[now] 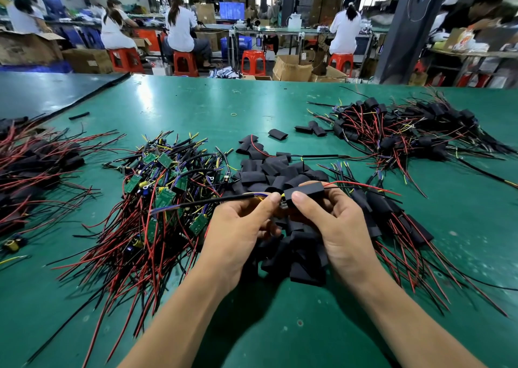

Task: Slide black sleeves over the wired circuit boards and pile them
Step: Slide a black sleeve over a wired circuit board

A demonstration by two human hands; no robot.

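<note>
The black sleeve [304,189] sits between your two hands, lifted just above the middle of the green table [196,101] and lying roughly level. Your right hand [333,222] grips it, thumb pressed on its near face and fingers curled behind. The circuit board is almost wholly hidden inside the sleeve; only a small dark part shows at its left mouth, too unclear to name. Your left hand [241,227] pinches the wire bundle [224,199] between thumb and forefinger right at that mouth, and the bundle trails off to the left. A red wire [364,185] runs out of the sleeve's right end.

Directly under and beyond your hands lies the heap of loose sleeves [283,177]. Just to its left is the tangle of bare green boards [162,188] with red, black, blue and yellow leads. To the right of your right hand, sleeved boards [392,219] lie on the table with their leads fanned out. A larger finished pile [406,132] sits farther back on the right, and another dark pile [33,166] lies at the left edge. A yellow rubber band [234,114] lies alone farther up the table. Beyond the table, workers sit on red stools [185,62] at other benches.
</note>
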